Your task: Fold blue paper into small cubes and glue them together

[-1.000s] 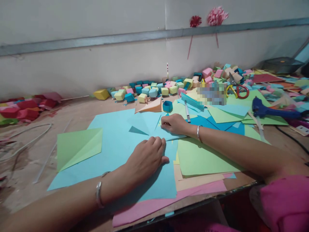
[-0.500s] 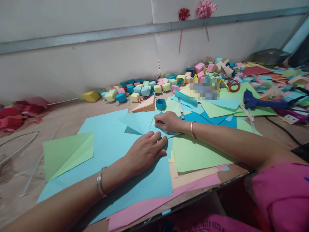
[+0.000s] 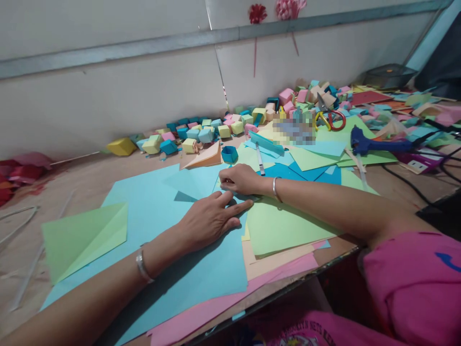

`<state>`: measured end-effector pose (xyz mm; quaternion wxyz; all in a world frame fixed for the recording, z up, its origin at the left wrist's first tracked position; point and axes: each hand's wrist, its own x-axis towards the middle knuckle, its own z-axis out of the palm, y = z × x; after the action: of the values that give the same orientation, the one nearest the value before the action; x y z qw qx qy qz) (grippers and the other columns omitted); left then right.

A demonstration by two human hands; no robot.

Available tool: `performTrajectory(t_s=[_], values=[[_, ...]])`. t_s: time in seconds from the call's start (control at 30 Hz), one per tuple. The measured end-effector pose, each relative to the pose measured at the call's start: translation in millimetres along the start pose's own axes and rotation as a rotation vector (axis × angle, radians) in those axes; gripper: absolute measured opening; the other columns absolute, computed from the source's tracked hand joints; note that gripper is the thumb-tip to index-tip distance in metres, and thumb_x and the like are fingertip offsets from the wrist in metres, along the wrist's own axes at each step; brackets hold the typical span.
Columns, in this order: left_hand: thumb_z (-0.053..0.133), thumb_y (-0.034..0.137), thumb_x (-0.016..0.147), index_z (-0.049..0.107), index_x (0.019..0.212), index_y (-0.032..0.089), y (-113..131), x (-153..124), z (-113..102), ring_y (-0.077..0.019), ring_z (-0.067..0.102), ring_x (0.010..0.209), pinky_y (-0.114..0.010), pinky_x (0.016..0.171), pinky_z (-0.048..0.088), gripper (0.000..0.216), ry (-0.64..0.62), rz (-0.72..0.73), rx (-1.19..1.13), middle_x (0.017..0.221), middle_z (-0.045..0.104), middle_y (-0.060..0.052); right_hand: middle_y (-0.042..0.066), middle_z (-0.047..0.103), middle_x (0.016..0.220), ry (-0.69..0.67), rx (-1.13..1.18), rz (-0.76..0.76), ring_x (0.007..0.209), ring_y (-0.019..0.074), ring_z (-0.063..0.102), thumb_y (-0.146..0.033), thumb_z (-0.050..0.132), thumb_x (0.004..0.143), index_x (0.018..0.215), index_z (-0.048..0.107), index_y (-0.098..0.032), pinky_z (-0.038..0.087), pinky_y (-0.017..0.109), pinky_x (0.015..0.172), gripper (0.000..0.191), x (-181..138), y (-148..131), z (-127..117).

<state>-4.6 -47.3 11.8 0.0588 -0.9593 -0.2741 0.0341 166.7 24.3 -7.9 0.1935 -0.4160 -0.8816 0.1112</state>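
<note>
A large light blue paper sheet (image 3: 162, 269) lies across the table. On it rests a smaller light blue paper (image 3: 196, 180) with a raised, folded flap that casts a shadow. My right hand (image 3: 239, 180) is closed, its fingertips curled down on the right part of the smaller paper; the exact pinch is hidden. Just in front, my left hand (image 3: 211, 218) lies palm down on the blue paper, fingers apart, index finger stretched toward the right wrist. A creased green paper (image 3: 86, 235) lies to the left. Green sheets (image 3: 284, 230) lie beneath my right forearm.
Many small paper boxes (image 3: 205, 136) line the wall. A dark blue paper ring (image 3: 229, 154) and a paper cutter (image 3: 260, 158) lie behind my right hand. Scissors (image 3: 329, 119) and a blue glue gun (image 3: 378, 142) with a cable are at right. The table edge (image 3: 281, 293) is near me.
My left index finger has stretched out further to the right. My right hand keeps its place on the paper. The whole view has shifted, so everything appears a little further left.
</note>
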Motion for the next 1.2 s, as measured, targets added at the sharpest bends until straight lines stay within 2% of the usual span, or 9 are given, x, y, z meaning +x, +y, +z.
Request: performTrajectory(t_s=[0.17, 0.33, 0.53, 0.83, 0.97, 1.2], values=[[0.022, 0.058, 0.098, 0.045, 0.143, 0.033, 1, 5, -2, -0.0209, 0.053, 0.084, -0.034, 0.076, 0.046, 0.056, -0.013, -0.007, -0.045, 0.106, 0.051, -0.009, 0.003, 0.065, 0.077, -0.024, -0.002, 0.013, 0.065, 0.0136, 0.046, -0.029, 0.050, 0.089, 0.085, 0.067, -0.018, 0.020, 0.027, 0.058, 0.021, 0, -1, -2], [0.024, 0.055, 0.099, 0.047, 0.141, 0.035, 3, 10, -8, -0.0209, 0.056, 0.086, -0.032, 0.074, 0.046, 0.052, -0.055, -0.051, -0.107, 0.107, 0.052, -0.008, 0.003, 0.065, 0.076, -0.021, 0.007, 0.017, 0.065, 0.0142, 0.046, -0.030, 0.051, 0.088, 0.083, 0.067, -0.019, 0.022, 0.027, 0.057, 0.020, 0, 0, -2], [0.025, 0.059, 0.097, 0.040, 0.144, 0.041, 6, 13, -11, -0.0214, 0.059, 0.085, -0.028, 0.064, 0.043, 0.053, -0.125, -0.099, -0.035, 0.111, 0.051, -0.009, 0.003, 0.065, 0.075, -0.023, 0.043, -0.006, 0.065, 0.0140, 0.046, -0.032, 0.053, 0.087, 0.082, 0.066, -0.018, 0.023, 0.027, 0.058, 0.020, 1, 4, 0], [0.025, 0.064, 0.094, 0.037, 0.144, 0.048, 21, 22, -18, -0.0173, 0.057, 0.069, -0.025, 0.054, 0.034, 0.054, -0.158, -0.193, 0.011, 0.120, 0.051, -0.011, 0.003, 0.065, 0.077, -0.014, 0.024, -0.008, 0.066, 0.0135, 0.048, -0.030, 0.054, 0.087, 0.083, 0.066, -0.018, 0.022, 0.027, 0.057, 0.017, 1, 3, 0], [0.025, 0.066, 0.093, 0.037, 0.146, 0.045, 22, 17, -15, -0.0183, 0.056, 0.070, -0.025, 0.054, 0.036, 0.058, -0.132, -0.156, 0.029, 0.114, 0.053, -0.011, 0.004, 0.067, 0.081, -0.033, -0.042, -0.006, 0.068, 0.0146, 0.050, -0.031, 0.051, 0.090, 0.089, 0.066, -0.019, 0.021, 0.027, 0.057, 0.019, -1, -2, -2], [0.014, 0.065, 0.094, 0.040, 0.147, 0.033, 19, 4, -4, -0.0213, 0.057, 0.081, -0.029, 0.065, 0.045, 0.067, -0.052, -0.117, 0.000, 0.102, 0.053, -0.010, 0.005, 0.068, 0.082, -0.049, -0.128, -0.007, 0.067, 0.0154, 0.052, -0.032, 0.051, 0.093, 0.095, 0.066, -0.019, 0.019, 0.028, 0.056, 0.020, -1, -6, -3]])
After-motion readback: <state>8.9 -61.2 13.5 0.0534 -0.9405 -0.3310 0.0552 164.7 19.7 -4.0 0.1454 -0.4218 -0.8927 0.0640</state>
